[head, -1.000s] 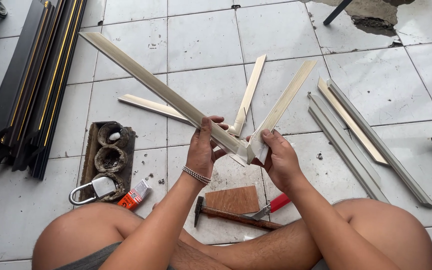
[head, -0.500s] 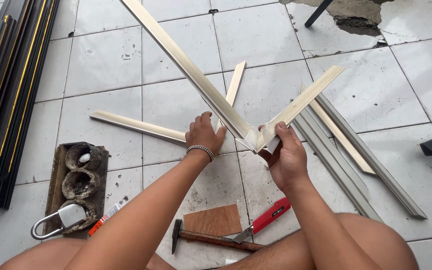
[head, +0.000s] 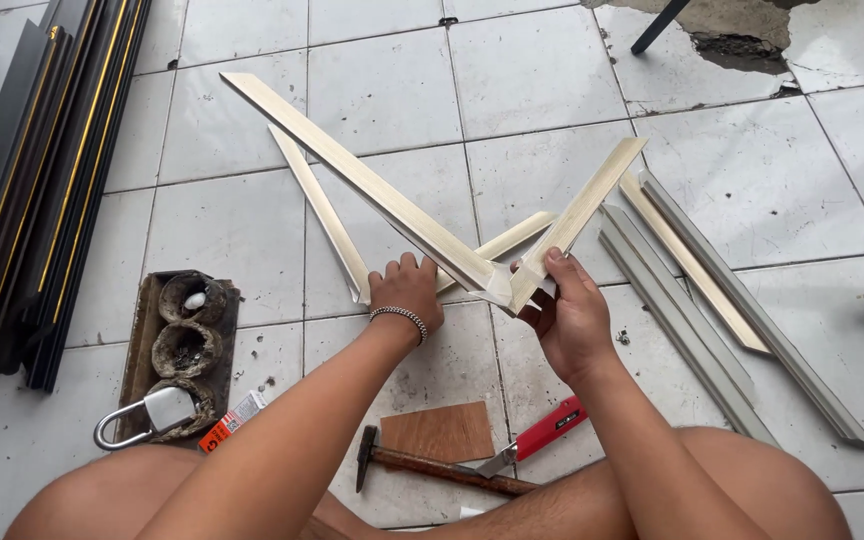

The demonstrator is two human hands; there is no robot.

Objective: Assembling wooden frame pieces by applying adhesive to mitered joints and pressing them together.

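My left hand (head: 407, 292) presses down on a long pale wooden frame strip (head: 352, 175) that runs up to the left. My right hand (head: 567, 310) grips a shorter pale frame strip (head: 584, 215) angled up to the right. The mitred ends of both strips meet in a V-shaped corner (head: 502, 290) between my hands, just above the white tiled floor (head: 232, 230). Two more pale strips lie flat under them: one (head: 322, 215) left of my left hand, one (head: 512, 240) behind the corner.
Grey and pale mouldings (head: 712, 310) lie at the right. Dark gold-lined mouldings (head: 42, 180) are stacked at the left. A wooden tray with shells (head: 182, 335), a padlock (head: 147, 415), a hammer (head: 432, 465), a brown board (head: 442, 432) and a red-handled tool (head: 542, 435) lie near my legs.
The V of the two strips has swung and settled lower towards the floor. My left hand has slid to the left along the long strip; my right hand keeps its grip at the corner.
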